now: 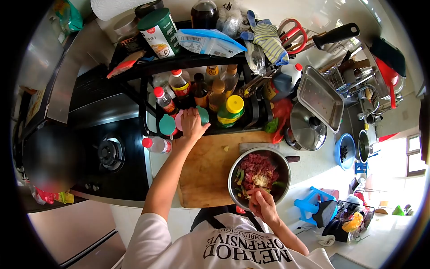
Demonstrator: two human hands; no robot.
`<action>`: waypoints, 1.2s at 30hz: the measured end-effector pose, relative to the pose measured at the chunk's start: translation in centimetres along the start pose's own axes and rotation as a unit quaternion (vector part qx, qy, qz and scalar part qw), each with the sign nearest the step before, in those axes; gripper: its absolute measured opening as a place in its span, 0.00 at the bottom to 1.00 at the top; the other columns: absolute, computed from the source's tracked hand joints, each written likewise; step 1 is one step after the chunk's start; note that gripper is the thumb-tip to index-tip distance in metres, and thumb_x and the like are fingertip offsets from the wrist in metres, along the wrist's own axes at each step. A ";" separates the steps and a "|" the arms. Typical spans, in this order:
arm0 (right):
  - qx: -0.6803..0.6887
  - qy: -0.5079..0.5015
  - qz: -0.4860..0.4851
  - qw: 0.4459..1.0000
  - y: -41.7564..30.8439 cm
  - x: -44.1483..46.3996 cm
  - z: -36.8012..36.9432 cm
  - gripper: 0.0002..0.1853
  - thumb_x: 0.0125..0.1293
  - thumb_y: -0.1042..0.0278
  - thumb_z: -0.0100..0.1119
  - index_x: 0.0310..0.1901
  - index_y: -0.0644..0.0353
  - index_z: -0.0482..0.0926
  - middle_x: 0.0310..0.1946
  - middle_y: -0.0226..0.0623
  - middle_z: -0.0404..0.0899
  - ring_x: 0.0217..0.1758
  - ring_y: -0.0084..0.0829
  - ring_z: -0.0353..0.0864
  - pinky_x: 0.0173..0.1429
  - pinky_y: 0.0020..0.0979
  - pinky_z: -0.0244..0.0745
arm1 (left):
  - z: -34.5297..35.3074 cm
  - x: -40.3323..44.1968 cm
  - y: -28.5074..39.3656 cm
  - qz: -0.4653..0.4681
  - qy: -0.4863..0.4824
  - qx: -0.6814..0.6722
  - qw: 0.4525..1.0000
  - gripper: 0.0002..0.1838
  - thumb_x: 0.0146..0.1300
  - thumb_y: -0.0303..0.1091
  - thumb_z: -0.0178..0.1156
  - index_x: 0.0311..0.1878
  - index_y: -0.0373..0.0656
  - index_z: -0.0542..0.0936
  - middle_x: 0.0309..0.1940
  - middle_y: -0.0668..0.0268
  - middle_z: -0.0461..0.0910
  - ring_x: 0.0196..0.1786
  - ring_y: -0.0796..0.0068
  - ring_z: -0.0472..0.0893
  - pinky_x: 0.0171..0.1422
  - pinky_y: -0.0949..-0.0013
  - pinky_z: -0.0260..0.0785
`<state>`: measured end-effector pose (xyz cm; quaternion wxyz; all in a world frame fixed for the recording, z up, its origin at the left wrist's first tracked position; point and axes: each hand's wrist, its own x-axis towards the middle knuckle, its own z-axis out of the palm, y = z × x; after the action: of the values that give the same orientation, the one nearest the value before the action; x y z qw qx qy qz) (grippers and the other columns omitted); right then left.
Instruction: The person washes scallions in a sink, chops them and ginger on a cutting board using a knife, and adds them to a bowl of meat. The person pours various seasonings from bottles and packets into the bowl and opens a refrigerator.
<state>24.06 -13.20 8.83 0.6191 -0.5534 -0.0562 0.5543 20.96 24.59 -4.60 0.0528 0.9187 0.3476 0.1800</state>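
My left hand reaches to the back of the counter, fingers curled down over a pink jar lid. Teal-lidded jars flank it, one teal lid to the left and another teal lid close to my thumb. My right hand is at the near rim of a metal bowl, its fingers pinched around a thin pinkish handle, perhaps a small spoon. Inside the bowl lie red sliced meat, a pale heap of seasoning and green and pale pieces along the side.
A wooden cutting board lies beside and under the bowl, with a cleaver partly hidden behind it. A clear bottle stands near my left forearm. Sauce bottles crowd the rack. A gas burner is left, a lidded pot right.
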 end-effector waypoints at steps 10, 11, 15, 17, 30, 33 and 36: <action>-0.073 0.010 -0.080 0.994 0.9 -0.6 0.0 0.22 0.78 0.52 0.44 0.51 0.67 0.74 0.22 0.27 0.67 0.21 0.16 0.59 0.26 0.20 0.55 | -1.6 0.0 -0.7 0.048 -0.041 -0.103 0.993 0.34 0.39 0.39 0.76 0.50 0.38 0.74 0.48 0.54 0.74 0.53 0.52 0.73 0.59 0.55 0.67; -0.072 0.007 -0.076 0.994 0.9 -0.6 0.3 0.22 0.79 0.53 0.43 0.52 0.68 0.74 0.22 0.27 0.68 0.22 0.16 0.60 0.27 0.20 0.55 | -1.8 -0.2 -0.5 0.052 -0.019 -0.116 0.992 0.31 0.41 0.37 0.75 0.50 0.39 0.73 0.48 0.54 0.74 0.54 0.52 0.73 0.58 0.55 0.67; -0.060 0.014 -0.068 0.996 1.2 -1.1 1.8 0.19 0.79 0.58 0.44 0.52 0.68 0.74 0.23 0.28 0.69 0.23 0.18 0.64 0.27 0.21 0.58 | -3.1 0.3 0.8 0.010 0.096 -0.210 0.973 0.26 0.50 0.28 0.69 0.52 0.37 0.71 0.51 0.52 0.73 0.55 0.49 0.72 0.58 0.54 0.67; -0.052 0.017 -0.071 0.996 1.8 -1.4 2.2 0.17 0.79 0.60 0.45 0.51 0.67 0.74 0.23 0.29 0.70 0.24 0.18 0.65 0.28 0.21 0.60 | -5.1 1.8 1.4 -0.002 0.205 -0.264 0.943 0.27 0.54 0.23 0.65 0.58 0.36 0.68 0.52 0.49 0.71 0.56 0.46 0.71 0.62 0.53 0.65; -0.055 0.026 -0.095 0.994 5.5 -4.8 6.6 0.15 0.77 0.59 0.50 0.49 0.64 0.74 0.25 0.28 0.73 0.25 0.17 0.70 0.28 0.20 0.63 | -9.0 9.8 -1.6 0.154 0.105 -0.243 0.952 0.18 0.54 0.19 0.64 0.49 0.38 0.75 0.45 0.54 0.79 0.50 0.49 0.77 0.56 0.55 0.70; -0.084 0.032 -0.107 0.990 5.9 -5.2 6.4 0.13 0.77 0.63 0.49 0.51 0.65 0.74 0.25 0.27 0.71 0.25 0.16 0.67 0.28 0.20 0.63 | -12.2 6.8 -1.0 0.148 0.122 -0.261 0.946 0.17 0.59 0.20 0.62 0.52 0.38 0.74 0.47 0.53 0.78 0.53 0.49 0.76 0.57 0.56 0.69; -0.134 0.036 -0.130 0.982 5.0 -5.1 6.2 0.11 0.76 0.68 0.50 0.51 0.66 0.74 0.25 0.26 0.70 0.26 0.15 0.68 0.30 0.20 0.65 | -17.0 4.7 0.6 0.188 0.171 -0.260 0.932 0.17 0.61 0.21 0.62 0.54 0.38 0.75 0.50 0.53 0.77 0.54 0.49 0.77 0.58 0.56 0.70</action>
<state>14.74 -14.24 10.21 0.6080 -0.6385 -0.1791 0.4366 18.29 26.75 12.73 0.1946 0.8767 0.1131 0.4251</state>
